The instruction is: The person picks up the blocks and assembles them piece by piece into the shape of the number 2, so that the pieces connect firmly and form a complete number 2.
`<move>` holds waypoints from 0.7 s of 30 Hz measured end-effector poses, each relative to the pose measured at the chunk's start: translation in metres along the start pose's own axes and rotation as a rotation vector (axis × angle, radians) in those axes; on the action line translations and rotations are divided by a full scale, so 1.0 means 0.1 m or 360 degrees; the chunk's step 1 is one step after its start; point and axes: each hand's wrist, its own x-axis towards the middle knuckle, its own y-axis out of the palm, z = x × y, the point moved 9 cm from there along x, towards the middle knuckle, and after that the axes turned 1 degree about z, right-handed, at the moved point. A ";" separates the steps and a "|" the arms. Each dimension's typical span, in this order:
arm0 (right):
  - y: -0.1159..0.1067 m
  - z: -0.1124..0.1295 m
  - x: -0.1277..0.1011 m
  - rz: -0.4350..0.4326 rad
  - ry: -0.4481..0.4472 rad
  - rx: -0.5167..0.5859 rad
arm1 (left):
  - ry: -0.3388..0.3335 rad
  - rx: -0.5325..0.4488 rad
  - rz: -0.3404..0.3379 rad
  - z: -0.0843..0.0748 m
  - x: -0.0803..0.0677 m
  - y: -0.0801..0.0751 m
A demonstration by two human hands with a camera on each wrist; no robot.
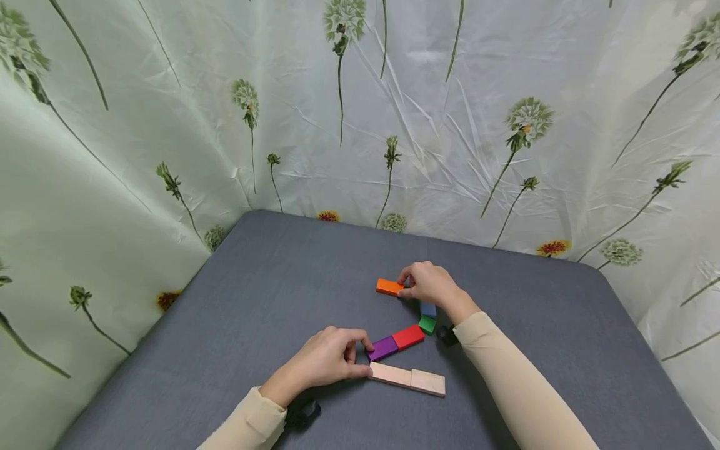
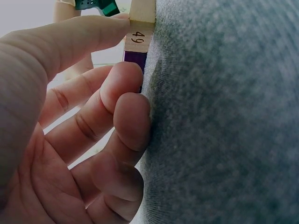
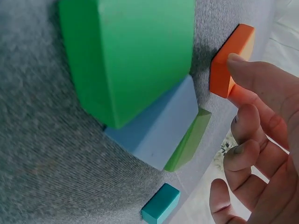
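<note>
My right hand (image 1: 432,284) pinches an orange block (image 3: 233,58) by its right end, thumb on one side and index finger on the other. Lower left, my left hand (image 1: 329,356) has its thumb at the left end of a plain wooden block (image 1: 390,374), whose end reads 49 in the left wrist view. Its index fingertip touches the left end of a purple block (image 1: 384,348). A red block (image 1: 409,337) continues from the purple one, and a second plain block (image 1: 428,382) extends the wooden row.
A green block (image 1: 427,324) and a blue block (image 1: 428,309) sit close together below the right hand. In the right wrist view a light green block (image 3: 189,142) adjoins the blue one, and a teal block (image 3: 161,204) lies apart. Flowered curtains (image 1: 304,125) border the grey table (image 1: 270,281).
</note>
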 end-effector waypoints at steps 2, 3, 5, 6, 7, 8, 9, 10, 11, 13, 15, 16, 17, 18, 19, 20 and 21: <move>-0.02 -0.01 0.01 0.0007 0.0018 -0.0002 | 0.0002 0.0001 -0.0003 -0.01 0.00 0.00; -0.02 -0.02 0.01 0.0010 0.0027 0.0003 | 0.0004 0.0004 -0.0004 -0.01 0.00 -0.01; -0.03 -0.04 0.01 0.0014 0.0038 0.0012 | 0.0004 0.0008 -0.0005 -0.01 0.01 -0.01; -0.04 -0.05 0.01 0.0014 0.0041 0.0017 | 0.0004 0.0011 -0.0006 -0.01 0.01 -0.01; -0.04 -0.06 0.01 0.0013 0.0045 0.0022 | 0.0006 0.0012 -0.0006 -0.02 0.01 -0.01; -0.04 -0.07 0.02 0.0013 0.0050 0.0027 | 0.0007 0.0013 -0.0007 -0.02 0.01 -0.01; -0.04 -0.09 0.02 0.0011 0.0055 0.0031 | 0.0009 0.0014 -0.0007 -0.02 0.01 -0.01; -0.04 -0.10 0.02 0.0008 0.0058 0.0030 | 0.0010 0.0014 -0.0008 -0.02 0.01 -0.01; -0.04 -0.11 0.03 0.0006 0.0059 0.0030 | 0.0010 0.0013 -0.0008 -0.02 0.01 -0.01; -0.04 -0.14 0.04 0.0002 0.0081 0.0033 | 0.0007 0.0011 -0.0007 -0.02 0.01 -0.01; -0.03 -0.17 0.04 0.0001 0.0090 0.0029 | 0.0005 0.0011 -0.0006 -0.02 0.00 -0.01; -0.03 -0.17 0.04 0.0001 0.0092 0.0028 | 0.0004 0.0010 -0.0006 -0.01 0.00 -0.01; -0.03 -0.18 0.04 0.0003 0.0096 0.0028 | 0.0003 0.0009 -0.0006 -0.01 0.00 -0.01; -0.04 -0.18 0.04 0.0003 0.0097 0.0028 | 0.0003 0.0009 -0.0006 -0.01 0.00 -0.01; -0.04 -0.18 0.04 0.0002 0.0098 0.0030 | 0.0003 0.0010 -0.0006 -0.01 0.00 -0.01; -0.04 -0.18 0.03 0.0003 0.0092 0.0027 | 0.0004 0.0009 -0.0006 -0.01 -0.01 -0.01; -0.05 -0.18 0.03 0.0004 0.0094 0.0029 | 0.0004 0.0009 -0.0005 -0.01 -0.01 -0.01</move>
